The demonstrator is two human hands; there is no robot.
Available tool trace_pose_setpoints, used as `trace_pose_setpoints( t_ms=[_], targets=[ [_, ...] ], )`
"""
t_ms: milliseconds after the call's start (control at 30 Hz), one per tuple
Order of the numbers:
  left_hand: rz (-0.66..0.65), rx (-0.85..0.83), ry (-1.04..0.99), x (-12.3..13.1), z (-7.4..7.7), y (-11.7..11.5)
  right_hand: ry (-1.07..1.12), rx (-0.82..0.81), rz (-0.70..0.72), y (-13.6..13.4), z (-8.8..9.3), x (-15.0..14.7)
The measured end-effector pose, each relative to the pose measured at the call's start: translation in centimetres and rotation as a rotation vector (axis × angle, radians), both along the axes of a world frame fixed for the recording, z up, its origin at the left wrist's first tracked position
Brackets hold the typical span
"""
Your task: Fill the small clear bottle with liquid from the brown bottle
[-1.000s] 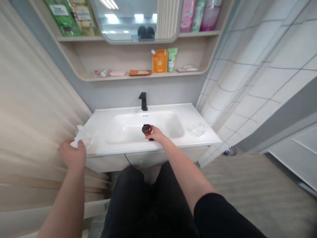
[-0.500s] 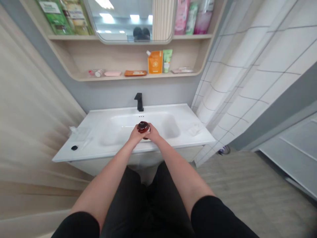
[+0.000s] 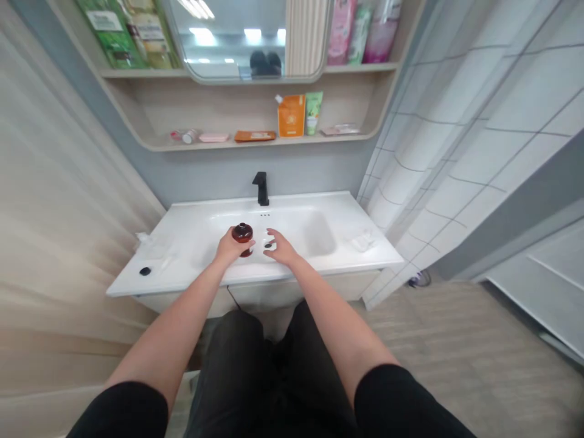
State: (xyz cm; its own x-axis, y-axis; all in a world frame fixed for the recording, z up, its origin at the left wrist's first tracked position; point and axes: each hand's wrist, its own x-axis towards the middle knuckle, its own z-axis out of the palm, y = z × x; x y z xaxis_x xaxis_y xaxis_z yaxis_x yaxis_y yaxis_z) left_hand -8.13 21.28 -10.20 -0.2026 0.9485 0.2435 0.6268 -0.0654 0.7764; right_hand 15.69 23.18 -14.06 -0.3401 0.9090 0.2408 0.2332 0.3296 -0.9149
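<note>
My left hand [image 3: 229, 248] is wrapped round a dark reddish-brown bottle [image 3: 243, 233] and holds it over the front part of the white sink [image 3: 322, 234]. The bottle's dark top faces up toward me; part of its side is hidden by my fingers. To the right of it, apart from the bottle, my right hand [image 3: 281, 247] has its fingers spread and curved with nothing in them. The dark drain [image 3: 268, 246] shows between the two hands, near the right fingertips.
A black faucet [image 3: 261, 188] stands behind the sink. On the counter's left lie a black round cap [image 3: 145, 271] and clear plastic wrap [image 3: 145, 240]; more wrap [image 3: 364, 241] lies right. Above, the shelf [image 3: 205, 146] carries an orange pouch [image 3: 291, 115] and a green tube [image 3: 313, 113].
My right hand has let go of the bottle and opened. My left hand has moved left with the bottle in it, so the hands are now apart. The view has shifted slightly.
</note>
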Motion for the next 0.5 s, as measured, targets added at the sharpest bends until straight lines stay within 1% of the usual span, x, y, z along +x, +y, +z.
trace_pose_setpoints(
  t_ms=[67,167,233,333,400,433,467,500],
  targets=[
    [0.022,-0.016,-0.004,-1.1,-0.5,0.3,-0.035,0.012,-0.047,0.1,0.0,0.0],
    [0.011,-0.020,-0.036,-1.9,-1.2,0.6,-0.066,0.037,-0.084,0.0,0.5,-0.1],
    [-0.010,-0.011,-0.052,-1.9,-1.4,0.6,-0.077,0.077,-0.114,-0.6,1.1,-0.2],
    [-0.025,-0.017,-0.009,-1.9,-1.2,0.4,-0.045,0.153,-0.229,-2.2,2.6,0.3],
    [-0.013,-0.033,0.017,-1.9,-1.0,0.2,-0.011,0.177,-0.316,-3.7,3.7,2.2],
    [-0.003,-0.042,0.026,-1.8,-0.9,0.1,0.002,0.188,-0.358,-4.4,4.3,3.9],
    [0.005,-0.050,0.030,-1.9,-0.8,0.1,0.019,0.211,-0.418,-5.0,4.9,6.1],
    [0.011,-0.056,0.031,-1.9,-0.7,0.0,0.032,0.261,-0.518,-5.6,5.5,8.8]
  ],
)
